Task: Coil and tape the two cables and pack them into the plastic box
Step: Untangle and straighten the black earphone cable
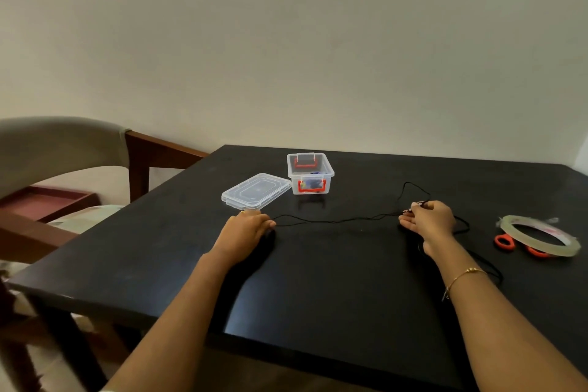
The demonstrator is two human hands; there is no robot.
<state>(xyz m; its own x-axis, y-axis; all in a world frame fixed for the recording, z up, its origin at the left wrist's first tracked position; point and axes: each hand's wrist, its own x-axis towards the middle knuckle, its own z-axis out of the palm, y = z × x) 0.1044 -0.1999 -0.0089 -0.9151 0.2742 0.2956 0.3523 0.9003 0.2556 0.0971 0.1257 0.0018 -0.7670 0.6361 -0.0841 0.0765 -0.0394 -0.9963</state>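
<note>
1. Thin black cable (pixel 337 220) lies stretched across the black table (pixel 318 280), between both hands
2. Left hand (pixel 245 227) pinches one end; right hand (pixel 428 219) pinches the other
3. Clear plastic box with red latches (pixel 310 173) stands open beside its clear lid (pixel 255 191); no writing is readable

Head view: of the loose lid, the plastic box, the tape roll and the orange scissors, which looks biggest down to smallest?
1. Tape roll, though it lies nearest the camera.
2. Lid.
3. Plastic box, farther off, so close to the lid.
4. Scissors, partly hidden under the tape.
</note>
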